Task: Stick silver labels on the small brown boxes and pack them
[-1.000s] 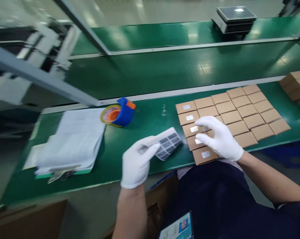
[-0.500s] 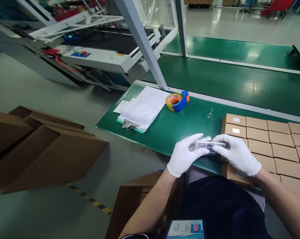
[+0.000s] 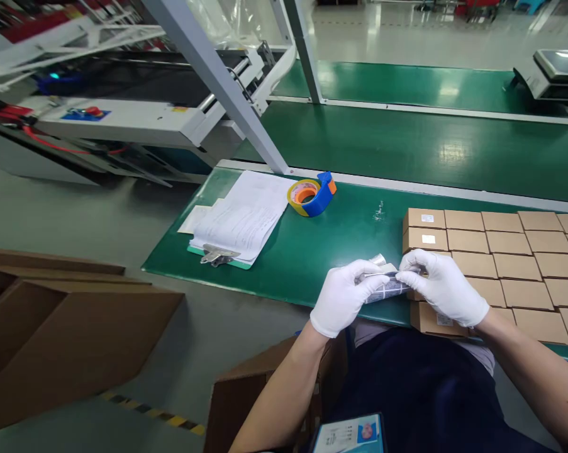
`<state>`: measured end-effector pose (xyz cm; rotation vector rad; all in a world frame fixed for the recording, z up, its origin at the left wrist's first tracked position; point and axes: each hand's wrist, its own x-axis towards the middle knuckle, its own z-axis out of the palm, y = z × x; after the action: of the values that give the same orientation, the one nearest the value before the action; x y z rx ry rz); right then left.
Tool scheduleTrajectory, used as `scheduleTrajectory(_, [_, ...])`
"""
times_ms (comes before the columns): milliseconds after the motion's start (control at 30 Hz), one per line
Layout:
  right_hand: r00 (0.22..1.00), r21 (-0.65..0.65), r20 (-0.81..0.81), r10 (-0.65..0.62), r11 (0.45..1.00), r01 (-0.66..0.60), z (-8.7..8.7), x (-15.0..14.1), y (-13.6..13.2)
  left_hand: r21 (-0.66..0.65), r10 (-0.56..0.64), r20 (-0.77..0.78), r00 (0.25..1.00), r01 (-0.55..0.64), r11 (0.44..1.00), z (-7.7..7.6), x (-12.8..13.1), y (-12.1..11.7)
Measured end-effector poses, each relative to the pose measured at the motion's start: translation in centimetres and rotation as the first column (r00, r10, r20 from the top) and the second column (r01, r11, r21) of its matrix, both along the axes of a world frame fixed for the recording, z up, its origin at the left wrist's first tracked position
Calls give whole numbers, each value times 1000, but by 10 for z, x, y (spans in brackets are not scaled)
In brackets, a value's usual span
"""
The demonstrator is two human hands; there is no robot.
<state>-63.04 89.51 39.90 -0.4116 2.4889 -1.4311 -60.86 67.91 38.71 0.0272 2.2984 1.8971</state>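
Label sheet (image 3: 382, 290) pinched between left hand (image 3: 344, 297) and right hand (image 3: 444, 287).

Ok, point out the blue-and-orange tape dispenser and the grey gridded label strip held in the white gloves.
Blue-and-orange tape dispenser (image 3: 322, 196), head view, on its blue body.
Grey gridded label strip (image 3: 385, 290), head view, on its exposed middle.

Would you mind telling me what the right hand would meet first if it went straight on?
The right hand would probably meet the strip of labels first; its fingertips seem already to touch it.
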Motion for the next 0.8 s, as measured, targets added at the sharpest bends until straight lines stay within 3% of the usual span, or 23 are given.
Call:
scheduleTrajectory(133, [998,39,-49,-49,998,51,-3,2,5,65,30,46,998,-33,997,-4,-2,5])
scheduleTrajectory(233, [963,66,-244,-111,989,131,-4,4,11,94,78,83,994,-85,992,-6,-3,8])
scheduleTrajectory(400, [798,108,-596,-95,975,196,-11,10,25,157,99,164,981,-125,980,-5,-5,17])
scheduleTrajectory(567, [631,113,-773,-70,963,245,-15,20,31,183,45,242,969,-91,979,-3,-8,27])
scheduleTrajectory(667, [649,29,-752,-119,977,213,-11,22,27,141,34,201,979,-64,988,-3,-7,30])
scheduleTrajectory(800, [787,-4,-606,-120,989,148,-8,18,18,139,-3,159,987,-19,990,-3,-4,32])
